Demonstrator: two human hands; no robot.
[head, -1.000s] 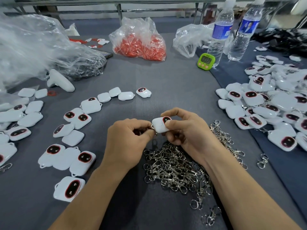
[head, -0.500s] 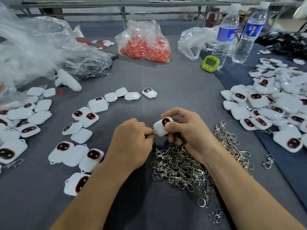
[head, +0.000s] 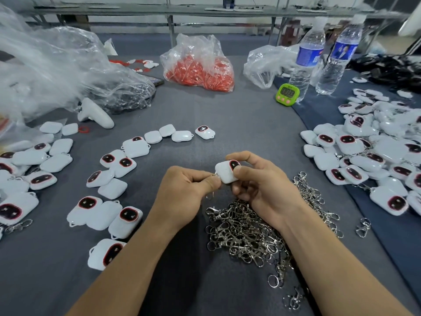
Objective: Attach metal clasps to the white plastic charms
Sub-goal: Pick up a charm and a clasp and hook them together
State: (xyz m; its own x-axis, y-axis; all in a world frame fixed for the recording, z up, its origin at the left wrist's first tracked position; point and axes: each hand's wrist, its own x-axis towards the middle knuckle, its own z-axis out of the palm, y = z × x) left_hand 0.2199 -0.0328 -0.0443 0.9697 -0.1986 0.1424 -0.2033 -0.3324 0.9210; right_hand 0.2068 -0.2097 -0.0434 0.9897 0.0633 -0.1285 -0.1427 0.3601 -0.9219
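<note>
Now pinching clasp [head: 213, 176] in left hand [head: 182, 190], gripping charm [head: 225, 173] in right hand [head: 262, 192] (may spring free if twisted carelessly).

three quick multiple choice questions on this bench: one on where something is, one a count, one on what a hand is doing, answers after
1. Where does the green timer stand?
A. on the heap of loose clasps
B. by the foot of a water bottle
C. inside the bag of red parts

2. How many water bottles stand on the table?
A. one
B. two
C. four

3. What is the right hand doing?
A. lying flat on the table
B. lifting a bottle
C. holding a white charm

Answers:
1 B: the timer sits right by that bottle's base.
2 B: a second bottle stands beside the first, and no other shows.
3 C: its fingers curl round the charm, while the left hand pinches a metal clasp at the charm's edge.
</note>
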